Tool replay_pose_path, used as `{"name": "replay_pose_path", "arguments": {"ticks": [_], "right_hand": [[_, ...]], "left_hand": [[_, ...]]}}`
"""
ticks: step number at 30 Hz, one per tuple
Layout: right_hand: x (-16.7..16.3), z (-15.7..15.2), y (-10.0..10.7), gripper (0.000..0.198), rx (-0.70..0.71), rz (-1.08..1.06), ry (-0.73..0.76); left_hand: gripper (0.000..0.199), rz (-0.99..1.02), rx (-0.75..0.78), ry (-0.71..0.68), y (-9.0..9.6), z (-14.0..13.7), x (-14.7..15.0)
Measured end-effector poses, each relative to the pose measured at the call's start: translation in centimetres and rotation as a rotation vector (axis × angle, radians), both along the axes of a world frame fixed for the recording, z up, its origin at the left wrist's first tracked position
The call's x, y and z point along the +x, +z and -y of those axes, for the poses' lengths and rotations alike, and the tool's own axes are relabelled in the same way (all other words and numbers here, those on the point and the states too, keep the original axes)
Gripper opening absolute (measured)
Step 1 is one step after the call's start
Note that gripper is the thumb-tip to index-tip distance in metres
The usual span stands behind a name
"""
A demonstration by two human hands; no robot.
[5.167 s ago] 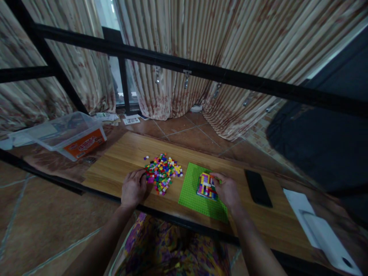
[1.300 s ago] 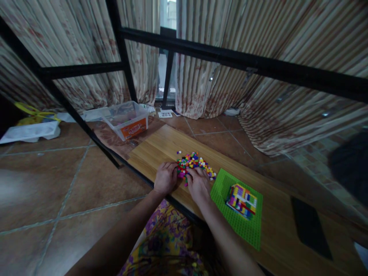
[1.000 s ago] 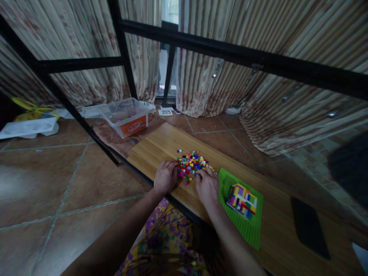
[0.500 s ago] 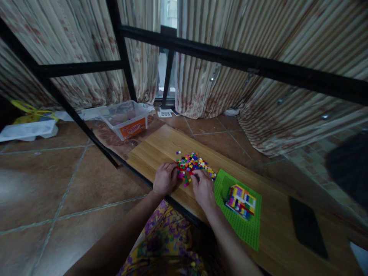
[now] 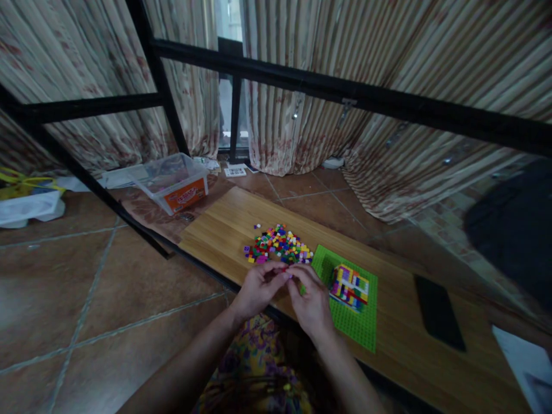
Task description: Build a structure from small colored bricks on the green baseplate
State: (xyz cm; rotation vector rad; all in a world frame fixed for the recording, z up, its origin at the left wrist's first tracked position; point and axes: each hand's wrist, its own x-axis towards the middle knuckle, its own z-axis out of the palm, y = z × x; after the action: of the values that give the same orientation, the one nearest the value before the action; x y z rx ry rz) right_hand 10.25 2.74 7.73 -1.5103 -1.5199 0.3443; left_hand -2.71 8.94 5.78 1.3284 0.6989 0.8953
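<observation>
My left hand (image 5: pixel 257 290) and my right hand (image 5: pixel 312 300) meet at the fingertips, both closed in a pinch. Between them shows a small red toy brick (image 5: pixel 284 269), partly covered by the fingers. Just beyond the hands, a loose pile of colourful toy bricks (image 5: pixel 282 242) is spread on the wooden table (image 5: pixel 215 221). To the right of my right hand lies a green baseplate (image 5: pixel 360 330). A block-shaped build of many-coloured bricks (image 5: pixel 351 286) stands on it.
A clear plastic box with an orange label (image 5: pixel 186 195) stands past the table's far left end. Further right on the table lies a flat black object (image 5: pixel 439 312), with a white sheet (image 5: pixel 524 359) near the corner. A black metal frame (image 5: pixel 276 69) crosses before the curtains.
Both hands have left the brick pile, drawn back towards me and come together at the fingertips around a small red brick. The view has shifted slightly to the right.
</observation>
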Motion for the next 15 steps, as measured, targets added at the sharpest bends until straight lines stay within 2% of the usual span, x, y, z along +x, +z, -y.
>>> {"name": "replay_pose_path", "arguments": {"ticks": [4,9,11,15], "right_hand": [[0.0,1.0,0.1,0.018,-0.034,-0.254,-0.077],[-0.2,2.0,0.0,0.022,-0.118,-0.551,-0.135],[-0.3,2.1,0.4,0.023,-0.123,-0.558,-0.122],[-0.5,2.3,1.3,0.018,-0.074,-0.429,-0.101]], "left_hand": [[0.032,0.132,-0.136,-0.027,0.6,0.4,0.2],[0.027,0.087,-0.066,0.019,1.8,1.0,-0.4],[0.022,0.036,-0.009,0.037,2.2,1.4,-0.4],[0.017,-0.043,0.044,0.032,3.2,2.1,-0.2]]}}
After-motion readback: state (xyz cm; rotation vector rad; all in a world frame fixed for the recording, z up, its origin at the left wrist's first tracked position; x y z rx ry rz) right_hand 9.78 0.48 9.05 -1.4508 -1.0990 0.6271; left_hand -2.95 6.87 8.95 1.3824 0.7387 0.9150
